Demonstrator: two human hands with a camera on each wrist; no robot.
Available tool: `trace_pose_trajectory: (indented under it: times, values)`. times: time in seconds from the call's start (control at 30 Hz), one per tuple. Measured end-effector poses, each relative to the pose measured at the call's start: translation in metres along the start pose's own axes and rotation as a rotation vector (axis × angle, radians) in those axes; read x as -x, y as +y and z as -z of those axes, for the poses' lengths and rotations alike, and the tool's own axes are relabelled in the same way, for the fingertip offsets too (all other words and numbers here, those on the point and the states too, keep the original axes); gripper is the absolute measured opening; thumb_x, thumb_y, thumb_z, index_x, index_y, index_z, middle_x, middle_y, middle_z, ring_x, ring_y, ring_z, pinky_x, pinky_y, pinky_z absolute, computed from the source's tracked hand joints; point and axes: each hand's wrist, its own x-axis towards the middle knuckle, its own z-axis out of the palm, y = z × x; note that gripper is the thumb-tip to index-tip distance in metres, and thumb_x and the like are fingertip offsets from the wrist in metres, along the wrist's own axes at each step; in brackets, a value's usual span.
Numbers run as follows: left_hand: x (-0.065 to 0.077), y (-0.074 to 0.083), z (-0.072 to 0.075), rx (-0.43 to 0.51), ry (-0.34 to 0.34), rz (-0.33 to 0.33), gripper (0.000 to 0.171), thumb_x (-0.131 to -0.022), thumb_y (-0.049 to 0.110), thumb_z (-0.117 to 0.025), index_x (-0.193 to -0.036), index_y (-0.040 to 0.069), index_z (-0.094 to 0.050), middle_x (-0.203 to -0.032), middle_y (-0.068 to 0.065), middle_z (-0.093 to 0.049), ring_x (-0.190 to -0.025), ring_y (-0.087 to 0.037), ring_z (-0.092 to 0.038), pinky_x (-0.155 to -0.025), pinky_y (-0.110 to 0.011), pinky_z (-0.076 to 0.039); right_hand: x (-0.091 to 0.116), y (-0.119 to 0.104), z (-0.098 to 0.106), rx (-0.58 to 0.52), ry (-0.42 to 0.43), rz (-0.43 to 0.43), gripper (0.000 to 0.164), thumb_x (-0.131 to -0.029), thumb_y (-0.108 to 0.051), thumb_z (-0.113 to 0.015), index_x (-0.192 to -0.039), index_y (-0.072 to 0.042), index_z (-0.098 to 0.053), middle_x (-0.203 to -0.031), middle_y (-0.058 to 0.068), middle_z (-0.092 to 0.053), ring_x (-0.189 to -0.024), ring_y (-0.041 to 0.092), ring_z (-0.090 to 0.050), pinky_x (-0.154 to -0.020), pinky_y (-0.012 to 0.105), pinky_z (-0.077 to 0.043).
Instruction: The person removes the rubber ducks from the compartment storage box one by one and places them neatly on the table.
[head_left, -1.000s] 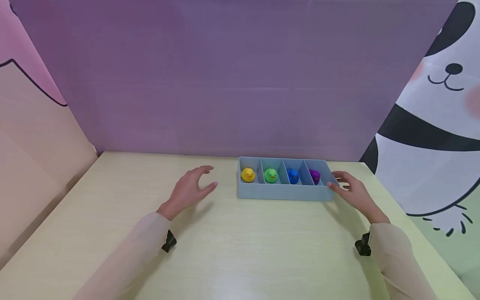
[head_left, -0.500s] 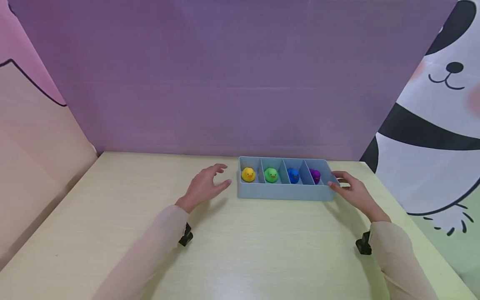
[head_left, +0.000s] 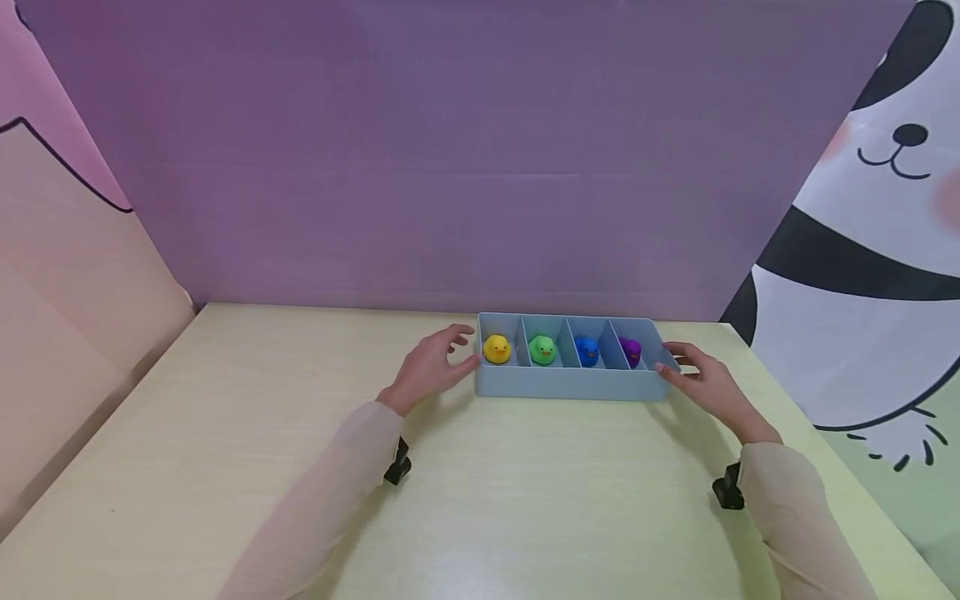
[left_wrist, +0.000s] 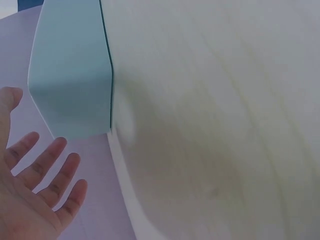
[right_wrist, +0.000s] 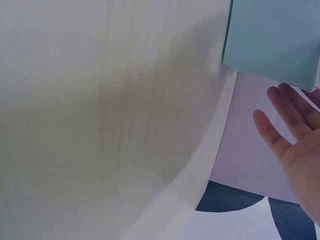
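Now the left hand (head_left: 429,368) has neared the box (head_left: 568,383), fingers spread, empty; right hand (head_left: 708,386), fingers extended, touches it.

Smooth plastic tray (head_left: 570,384); 4 ducks (head_left: 543,351), probably rubber; faintly glossy wood-look tabletop (head_left: 540,483); matt cloth sleeves (head_left: 322,500).

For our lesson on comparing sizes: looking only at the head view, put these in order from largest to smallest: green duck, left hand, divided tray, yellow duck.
1. Divided tray
2. Left hand
3. Yellow duck and green duck: they look too alike to rank.
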Motion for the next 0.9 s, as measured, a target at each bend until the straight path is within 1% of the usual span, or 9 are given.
trace_pose_trajectory:
  times: [0.23,0.4,0.6,0.9]
  values:
    - [-0.005,0.009,-0.005,0.050,-0.036,0.028,0.053,-0.086,0.039,-0.060,-0.132,0.017,-0.045,-0.122,-0.008,-0.057,-0.106,-0.025,-0.056,-0.088,-0.041,-0.048,0.000,-0.001,0.000,-0.013,-0.004,-0.003,0.063,-0.093,-0.039,-0.048,-0.137,0.002,-0.030,-0.136,0.029,-0.036,-0.121,0.046,-0.038,-0.097,0.059,-0.036]
    - [-0.006,0.012,-0.009,0.065,-0.054,0.034,0.055,-0.086,0.042,-0.058,-0.133,0.018,-0.044,-0.123,-0.008,-0.057,-0.106,-0.026,-0.056,-0.088,-0.041,-0.048,0.001,-0.003,0.000,-0.006,-0.003,-0.006,0.062,-0.093,-0.038,-0.048,-0.137,0.002,-0.031,-0.135,0.030,-0.036,-0.118,0.047,-0.040,-0.094,0.059,-0.038]
    - [-0.007,0.012,-0.012,0.072,-0.057,0.024,0.054,-0.086,0.043,-0.058,-0.132,0.018,-0.046,-0.121,-0.008,-0.058,-0.103,-0.025,-0.057,-0.088,-0.040,-0.048,0.001,-0.004,0.000,-0.009,-0.008,-0.005,0.062,-0.093,-0.037,-0.049,-0.137,0.002,-0.030,-0.137,0.030,-0.035,-0.118,0.049,-0.040,-0.093,0.060,-0.038]
    - [-0.007,0.010,-0.015,0.104,-0.073,0.042,0.049,-0.087,0.040,-0.057,-0.130,0.018,-0.047,-0.122,-0.007,-0.057,-0.103,-0.025,-0.056,-0.089,-0.039,-0.048,0.000,-0.005,0.001,-0.020,-0.030,-0.019,0.063,-0.093,-0.037,-0.048,-0.138,0.002,-0.028,-0.139,0.030,-0.031,-0.120,0.050,-0.038,-0.094,0.060,-0.037]
